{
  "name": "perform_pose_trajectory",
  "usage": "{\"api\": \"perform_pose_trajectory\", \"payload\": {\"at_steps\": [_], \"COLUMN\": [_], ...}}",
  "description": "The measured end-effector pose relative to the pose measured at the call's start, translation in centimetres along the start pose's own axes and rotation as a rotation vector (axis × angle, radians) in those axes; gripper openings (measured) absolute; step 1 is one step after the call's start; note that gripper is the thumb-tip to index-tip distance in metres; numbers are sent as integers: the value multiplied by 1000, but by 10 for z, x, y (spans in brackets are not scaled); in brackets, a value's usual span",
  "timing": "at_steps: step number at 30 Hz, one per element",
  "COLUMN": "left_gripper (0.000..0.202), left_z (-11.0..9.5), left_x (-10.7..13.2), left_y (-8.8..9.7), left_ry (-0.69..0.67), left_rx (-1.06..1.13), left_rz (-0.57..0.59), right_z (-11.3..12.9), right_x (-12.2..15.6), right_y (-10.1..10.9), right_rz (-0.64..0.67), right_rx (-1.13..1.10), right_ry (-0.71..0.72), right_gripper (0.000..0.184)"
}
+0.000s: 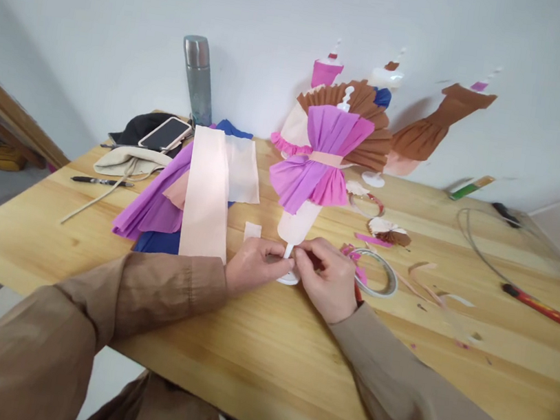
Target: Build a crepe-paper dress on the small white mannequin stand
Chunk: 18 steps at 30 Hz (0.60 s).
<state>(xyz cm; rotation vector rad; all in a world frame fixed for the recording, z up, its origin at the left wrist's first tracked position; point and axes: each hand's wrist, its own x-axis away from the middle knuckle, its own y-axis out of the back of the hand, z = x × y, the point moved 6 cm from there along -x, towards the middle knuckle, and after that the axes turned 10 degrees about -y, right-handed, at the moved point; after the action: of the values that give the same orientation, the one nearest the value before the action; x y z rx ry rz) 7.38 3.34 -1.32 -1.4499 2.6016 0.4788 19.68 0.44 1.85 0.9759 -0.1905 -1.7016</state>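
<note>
A small white mannequin (299, 225) dressed in pleated purple and pink crepe paper (320, 167) stands on the wooden table (249, 352). My left hand (256, 266) and my right hand (330, 276) meet at its thin stem, just above the round white base (289, 279). Both hands have their fingers pinched together there; whatever they pinch is too small to make out. A roll of tape (379, 273) lies right beside my right hand.
Folded crepe paper strips (194, 187) in peach, purple and blue lie left of the hands. Behind stand other paper-dressed mannequins (370, 122), a steel flask (197, 80), a phone (164, 133) on a cap, a pen (101, 181). A red-handled tool (537, 305) and wire lie right.
</note>
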Motion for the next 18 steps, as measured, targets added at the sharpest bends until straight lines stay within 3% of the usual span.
{"api": "perform_pose_trajectory", "payload": {"at_steps": [7, 11, 14, 18], "left_gripper": [25, 11, 17, 32], "left_z": [2, 2, 0, 4], "left_x": [-7, -12, -13, -13], "left_y": [10, 10, 6, 20], "left_ry": [-134, -164, -178, -137], "left_rx": [-144, -184, -201, -142], "left_rz": [-103, -74, -38, -210], "right_z": [-18, -29, -37, -43], "right_x": [-4, -8, -10, -13], "right_y": [-16, -26, -26, -24], "right_rz": [143, 157, 134, 112], "right_rx": [-349, -368, -334, -249], "right_ry": [-333, -361, -377, -382], "right_gripper": [18, 23, 26, 28]}}
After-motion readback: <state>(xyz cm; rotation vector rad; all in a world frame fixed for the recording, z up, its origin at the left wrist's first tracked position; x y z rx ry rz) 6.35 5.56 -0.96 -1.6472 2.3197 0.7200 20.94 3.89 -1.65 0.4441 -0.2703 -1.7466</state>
